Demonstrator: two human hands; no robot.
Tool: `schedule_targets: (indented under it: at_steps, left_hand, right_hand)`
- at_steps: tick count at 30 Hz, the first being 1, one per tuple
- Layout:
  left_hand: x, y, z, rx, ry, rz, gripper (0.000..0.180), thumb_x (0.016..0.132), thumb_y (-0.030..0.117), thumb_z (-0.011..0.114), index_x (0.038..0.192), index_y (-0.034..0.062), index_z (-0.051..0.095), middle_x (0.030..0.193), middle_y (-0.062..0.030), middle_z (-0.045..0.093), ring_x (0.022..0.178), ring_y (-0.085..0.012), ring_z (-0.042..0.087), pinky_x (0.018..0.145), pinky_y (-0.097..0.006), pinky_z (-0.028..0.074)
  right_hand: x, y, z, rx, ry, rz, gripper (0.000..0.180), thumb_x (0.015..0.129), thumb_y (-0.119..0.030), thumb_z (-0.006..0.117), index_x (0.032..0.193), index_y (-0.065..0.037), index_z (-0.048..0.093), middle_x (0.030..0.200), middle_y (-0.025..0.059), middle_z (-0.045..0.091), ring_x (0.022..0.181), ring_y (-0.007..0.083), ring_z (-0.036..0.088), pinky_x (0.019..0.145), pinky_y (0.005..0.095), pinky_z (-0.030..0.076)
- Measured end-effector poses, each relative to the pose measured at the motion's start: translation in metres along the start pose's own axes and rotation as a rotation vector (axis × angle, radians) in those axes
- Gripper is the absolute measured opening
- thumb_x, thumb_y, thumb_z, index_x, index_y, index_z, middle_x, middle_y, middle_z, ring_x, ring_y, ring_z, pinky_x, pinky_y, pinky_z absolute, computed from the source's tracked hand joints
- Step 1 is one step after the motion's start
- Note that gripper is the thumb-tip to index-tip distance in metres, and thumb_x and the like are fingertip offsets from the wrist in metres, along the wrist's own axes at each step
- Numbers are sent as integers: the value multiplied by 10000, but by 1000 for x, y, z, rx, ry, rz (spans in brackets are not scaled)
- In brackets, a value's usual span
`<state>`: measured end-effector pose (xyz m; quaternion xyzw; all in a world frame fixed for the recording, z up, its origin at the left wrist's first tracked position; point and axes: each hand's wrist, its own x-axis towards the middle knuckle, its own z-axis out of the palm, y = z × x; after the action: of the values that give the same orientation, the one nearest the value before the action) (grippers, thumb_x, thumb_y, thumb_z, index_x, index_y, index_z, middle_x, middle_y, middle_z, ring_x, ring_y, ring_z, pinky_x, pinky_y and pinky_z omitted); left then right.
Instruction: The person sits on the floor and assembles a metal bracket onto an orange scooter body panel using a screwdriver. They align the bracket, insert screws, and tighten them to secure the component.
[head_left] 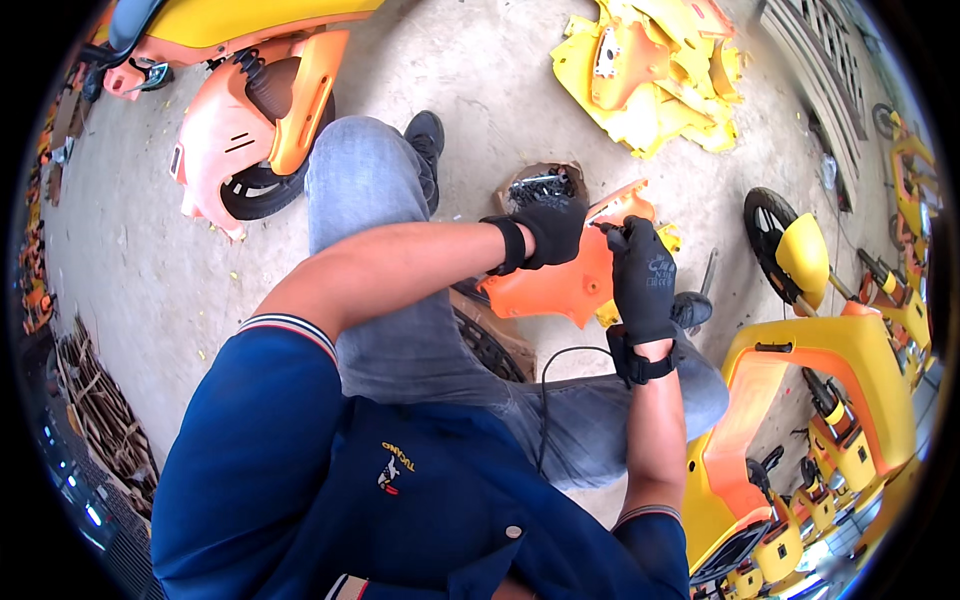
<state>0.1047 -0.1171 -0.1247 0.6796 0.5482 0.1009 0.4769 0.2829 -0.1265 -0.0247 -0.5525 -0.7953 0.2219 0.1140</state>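
An orange plastic panel [550, 285] lies on the floor in front of my lap, with yellow pieces at its right edge. Over the panel's upper left part is my left hand [555, 232], in a black glove, fingers curled and mostly hidden behind its back. Just beyond it stands an open cardboard box [502, 192] of small dark fasteners [545, 188]. My right hand [645, 280], gloved in black too, is closed above the panel's right side. Its fingertips pinch a small dark thing [604, 226] too small to make out, pointing toward my left hand.
Yellow and orange plastic panels [650, 80] are piled at the far right. A pink and orange scooter front [235, 140] with a wheel stands at the left. Yellow scooter bodies [760, 400] crowd the right. A black cable [545, 400] crosses my right leg; sticks [105, 395] lie far left.
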Motion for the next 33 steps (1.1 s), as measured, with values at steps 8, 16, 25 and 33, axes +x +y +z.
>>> schedule_targets:
  at_steps: [8, 16, 25, 33]
  left_hand:
    - [-4, 9, -9, 20, -23, -25, 406, 830, 64, 560, 1235, 51, 592, 1131, -236, 655, 1056, -402, 641, 880, -444, 517]
    - [-14, 15, -20, -27, 7, 18, 390, 834, 62, 545, 1224, 50, 556, 1122, -232, 643, 1061, -409, 628, 891, -453, 506]
    - [-14, 21, -25, -34, 7, 1, 373, 833, 56, 535, 1205, 29, 559, 1099, -243, 638, 1084, -407, 610, 895, -456, 492]
    - [-12, 15, -22, -35, 6, 9, 370, 824, 55, 540, 1192, 20, 564, 1102, -259, 637, 1070, -424, 614, 892, -462, 493]
  right_hand:
    - [3, -7, -6, 71, 121, -258, 225, 934, -129, 650, 1125, -23, 595, 963, 183, 638, 901, 366, 651, 716, 447, 517]
    - [2, -8, -6, -47, -45, 97, 259, 938, -175, 673, 1140, -34, 593, 970, 176, 637, 882, 360, 658, 721, 433, 520]
    - [0, -3, -8, 107, 89, -152, 254, 935, -127, 653, 1167, -39, 600, 998, 162, 638, 882, 363, 655, 741, 434, 527]
    - [4, -4, -5, 118, 166, -218, 229, 933, -115, 648, 1142, -33, 605, 949, 178, 647, 816, 378, 654, 681, 436, 530]
